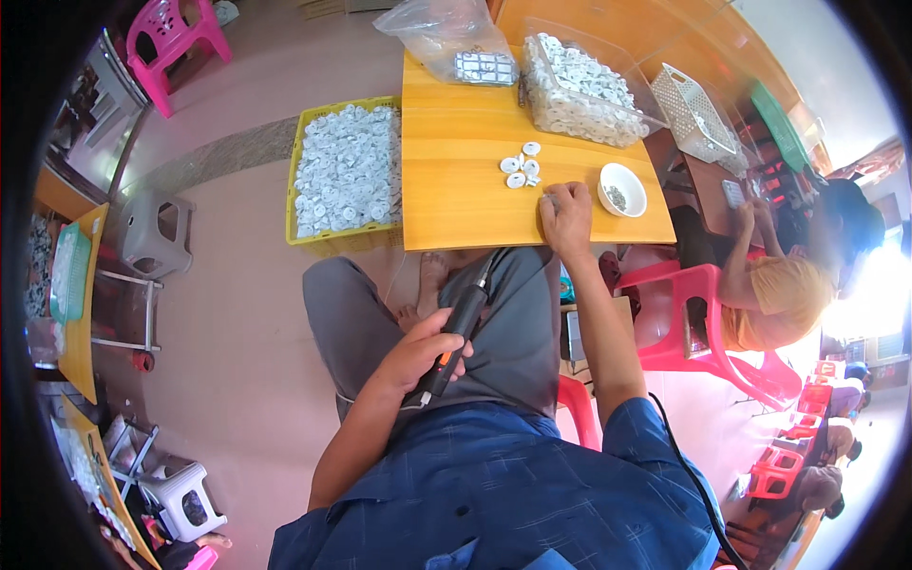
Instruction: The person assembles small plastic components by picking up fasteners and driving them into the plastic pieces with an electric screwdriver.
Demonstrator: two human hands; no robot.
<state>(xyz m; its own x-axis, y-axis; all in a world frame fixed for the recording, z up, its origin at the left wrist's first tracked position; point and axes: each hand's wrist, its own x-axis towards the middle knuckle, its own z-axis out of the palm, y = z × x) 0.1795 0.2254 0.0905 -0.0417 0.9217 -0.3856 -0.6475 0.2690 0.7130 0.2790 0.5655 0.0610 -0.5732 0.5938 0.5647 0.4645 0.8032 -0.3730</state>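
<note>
My left hand (418, 353) is wrapped round a black electric screwdriver (465, 318), which is held over my lap with its tip toward the table. My right hand (568, 217) rests at the near edge of the yellow wooden table (456, 209). Its fingers are bent and pressed together, and what they hold, if anything, is too small to make out. Just beyond it lie several round white plastic parts (516, 180) in a loose cluster. A white bowl (629, 178) with small metal pieces, likely screws, stands to the right of that hand.
A clear bin (589, 119) heaped with white parts stands at the table's far side, by a plastic bag (446, 33). Left of the table is a yellow crate (296, 204) of white parts. A person (779, 285) works to my right near a pink chair (679, 304).
</note>
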